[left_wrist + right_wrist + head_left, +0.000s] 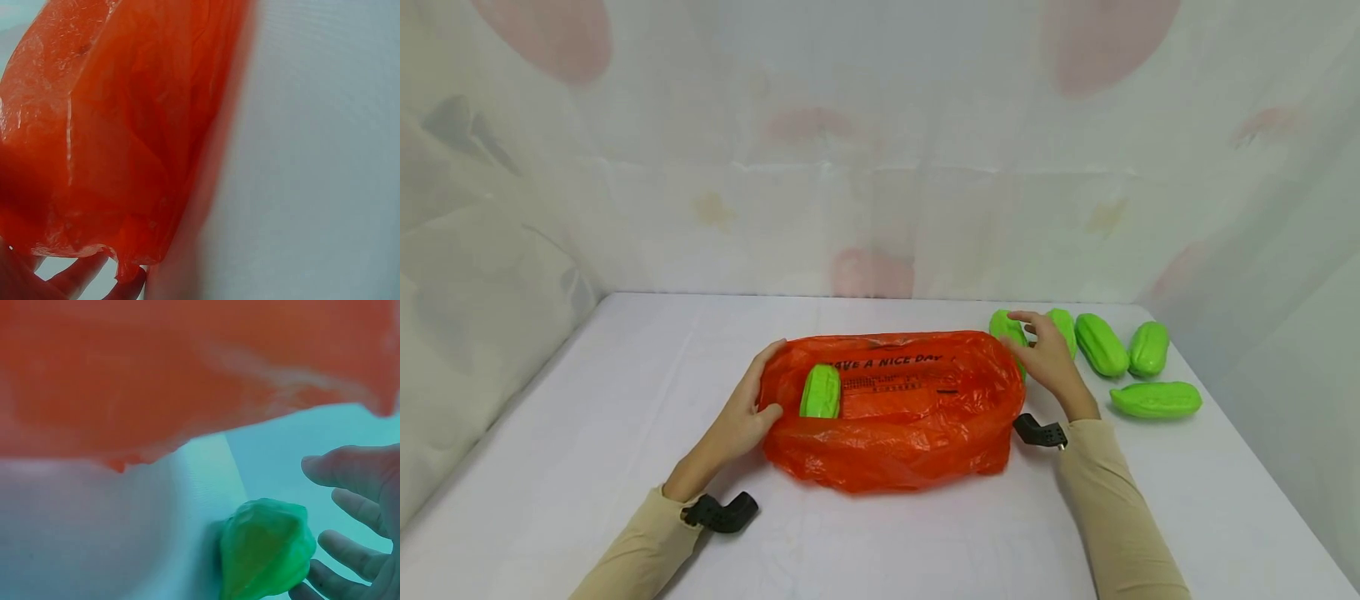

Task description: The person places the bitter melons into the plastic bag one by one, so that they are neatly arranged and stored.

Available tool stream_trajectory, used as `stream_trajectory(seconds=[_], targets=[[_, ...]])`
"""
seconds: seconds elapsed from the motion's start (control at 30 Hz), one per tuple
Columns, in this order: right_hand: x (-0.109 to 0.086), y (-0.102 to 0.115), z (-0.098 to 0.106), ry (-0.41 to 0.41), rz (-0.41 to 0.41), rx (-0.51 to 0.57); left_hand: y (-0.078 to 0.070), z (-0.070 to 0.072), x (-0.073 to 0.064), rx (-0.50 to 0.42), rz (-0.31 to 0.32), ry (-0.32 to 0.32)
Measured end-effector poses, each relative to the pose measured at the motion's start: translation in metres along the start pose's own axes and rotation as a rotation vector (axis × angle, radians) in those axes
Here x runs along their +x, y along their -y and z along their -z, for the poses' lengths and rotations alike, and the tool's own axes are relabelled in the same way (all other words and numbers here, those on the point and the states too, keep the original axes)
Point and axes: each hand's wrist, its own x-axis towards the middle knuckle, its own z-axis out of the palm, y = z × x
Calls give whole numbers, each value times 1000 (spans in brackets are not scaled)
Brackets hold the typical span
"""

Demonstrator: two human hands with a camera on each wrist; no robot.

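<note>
"A tan sleeve (pixel 642 542) lies nearest, at left; its hand?"

"The left hand (pixel 741 421) grasps the left end of the red bag (pixel 887 454); one green gourd (pixel 822 392) sits inside, toward that end;"

"And further right?"

"A second gourd (pixel 1002 323) lies just behind the bag's right end; the right hand (pixel 1051 358) hovers beside it, released, fingers loosely bent; whether they touch it, I cannot tell; then four more gourds (pixel 1101 346) rest on the white table (pixel 1210 500)"

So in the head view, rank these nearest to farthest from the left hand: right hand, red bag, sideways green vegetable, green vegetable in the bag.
1. Red bag, touching the left hand.
2. Green vegetable in the bag, left side.
3. Right hand, at the bag's right end.
4. Sideways green vegetable, far right.
</note>
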Motion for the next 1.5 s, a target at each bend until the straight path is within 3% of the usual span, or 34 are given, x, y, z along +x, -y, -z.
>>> stream_trajectory(seconds=[0.27, 0.57, 0.97, 1.5], targets=[[0, -3, -4, 28, -19, -31, -1, -1, 0, -1, -6, 1], [0, -5, -4, 33, 38, -79, 0, -1, 0, 5, -5, -1], [2, -5, -3, 113, -38, -109, 2, -1, -1, 14, -17, -8], [1, -7, -5, 77, -29, -130, 2, -2, -1, 7, -12, -4]])
